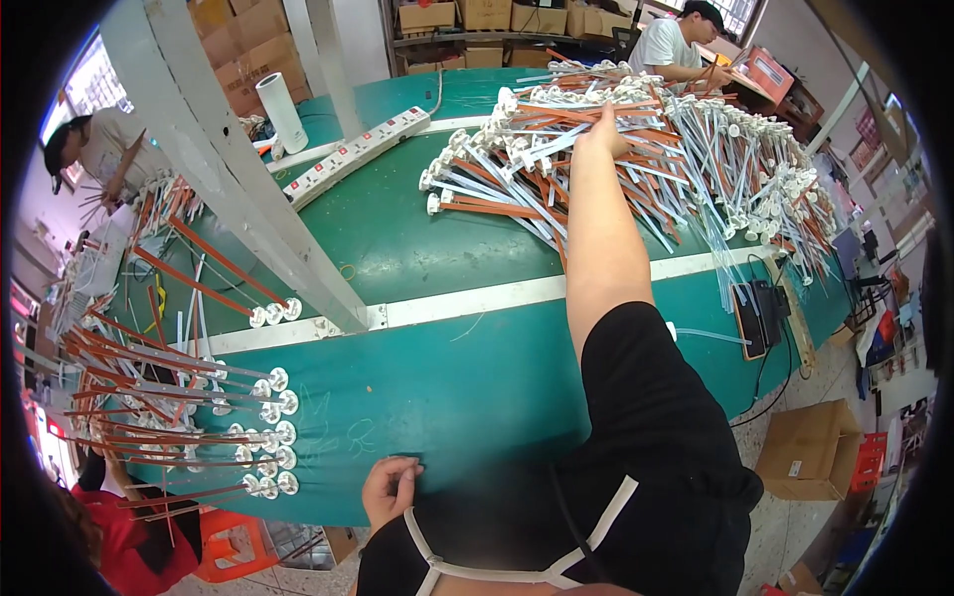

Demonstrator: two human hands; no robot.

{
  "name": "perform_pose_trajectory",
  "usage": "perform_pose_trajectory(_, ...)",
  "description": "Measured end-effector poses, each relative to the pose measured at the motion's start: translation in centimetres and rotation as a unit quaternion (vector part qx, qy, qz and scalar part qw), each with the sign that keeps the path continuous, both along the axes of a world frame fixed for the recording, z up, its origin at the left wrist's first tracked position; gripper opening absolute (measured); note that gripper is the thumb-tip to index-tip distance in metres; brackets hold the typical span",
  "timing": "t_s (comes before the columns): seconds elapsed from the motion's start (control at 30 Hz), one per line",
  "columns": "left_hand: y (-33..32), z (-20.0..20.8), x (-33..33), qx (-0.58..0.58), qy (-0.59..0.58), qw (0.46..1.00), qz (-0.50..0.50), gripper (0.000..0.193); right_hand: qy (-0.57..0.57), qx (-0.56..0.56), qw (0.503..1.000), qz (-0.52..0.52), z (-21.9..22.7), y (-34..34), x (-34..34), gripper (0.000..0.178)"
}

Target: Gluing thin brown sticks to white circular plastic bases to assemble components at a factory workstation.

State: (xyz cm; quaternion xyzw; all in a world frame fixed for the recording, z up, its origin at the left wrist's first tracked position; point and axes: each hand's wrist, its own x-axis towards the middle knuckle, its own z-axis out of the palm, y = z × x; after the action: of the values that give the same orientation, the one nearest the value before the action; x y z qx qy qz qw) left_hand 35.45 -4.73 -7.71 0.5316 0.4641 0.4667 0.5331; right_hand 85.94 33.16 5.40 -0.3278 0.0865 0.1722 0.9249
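My right arm stretches far across the green table, and my right hand (600,137) lies over a big heap of long thin strips with white round ends (537,149). Some strips are brown, others pale and translucent. Its fingers merge with the strips, so a grip cannot be made out. Close to my body, my left hand (390,489) rests at the table's near edge, fingers curled in and nothing visible in them. Left of it, brown strips with white round ends (286,433) lie in rows, ends facing right.
A grey metal post (234,169) rises at left of centre, beside a white power strip (348,154) and a white roll (282,114). A phone (750,320) lies at the right edge. Two co-workers (668,50) sit beyond the table. An open carton (810,452) stands on the floor.
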Motion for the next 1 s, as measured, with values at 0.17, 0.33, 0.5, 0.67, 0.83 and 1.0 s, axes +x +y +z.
perform_pose_trajectory(0.17,-0.3,-0.2,-0.4,-0.001,-0.013,1.000,-0.002,0.019,-0.085,-0.170,0.976,-0.103,1.8,-3.9,-2.0,0.082)
perform_pose_trajectory(0.33,-0.1,-0.1,-0.1,0.005,-0.022,1.000,-0.010,0.018,-0.087,-0.075,0.989,-0.094,1.4,-6.6,2.9,0.083)
perform_pose_trajectory(0.5,0.0,-0.7,-0.1,0.022,-0.020,1.000,-0.008,0.017,-0.442,-0.463,0.682,-0.354,0.2,-10.3,5.8,0.068)
perform_pose_trajectory(0.67,0.1,-0.2,0.3,0.026,0.005,1.000,-0.005,0.017,-0.792,-0.453,0.404,-0.065,1.7,-10.2,3.0,0.084)
perform_pose_trajectory(0.83,-0.3,-0.1,0.1,0.028,0.038,0.999,0.002,0.017,-0.832,-0.522,0.179,0.062,1.4,-7.6,-0.3,0.108)
perform_pose_trajectory(1.0,-0.2,-0.6,0.1,0.031,0.020,0.999,0.000,0.017,-0.849,-0.488,0.165,0.119,0.4,-5.8,0.4,0.120)
